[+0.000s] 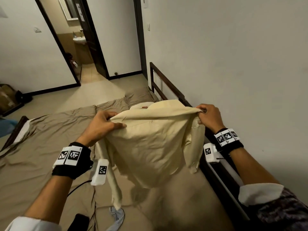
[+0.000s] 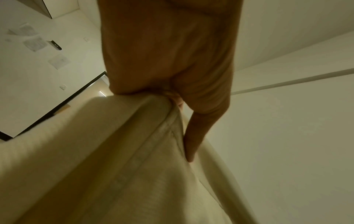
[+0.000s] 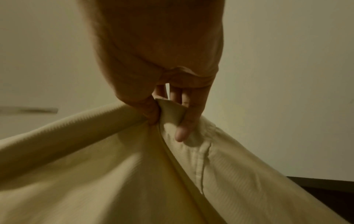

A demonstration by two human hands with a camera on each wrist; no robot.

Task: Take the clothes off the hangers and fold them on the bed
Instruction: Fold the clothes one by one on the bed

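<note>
A cream shirt [image 1: 150, 144] hangs in the air above the bed [image 1: 50, 139], stretched between both hands by its top edge. My left hand [image 1: 106, 122] pinches the left end of that edge, thumb lying along the cloth; the left wrist view shows the shirt [image 2: 118, 159] under my left hand [image 2: 172, 97]. My right hand [image 1: 203, 114] pinches the right end, and in the right wrist view the right hand [image 3: 164, 115] has a fold of the shirt [image 3: 114, 174] between thumb and fingers. A sleeve dangles down at the lower left. No hanger is in view.
The bed has a wrinkled tan sheet and a dark frame [image 1: 166, 90] against the right wall. A pale blue cloth [image 1: 118, 217], a black object [image 1: 78, 222] and cables lie at the near edge. An open doorway [image 1: 80, 47] is beyond the bed.
</note>
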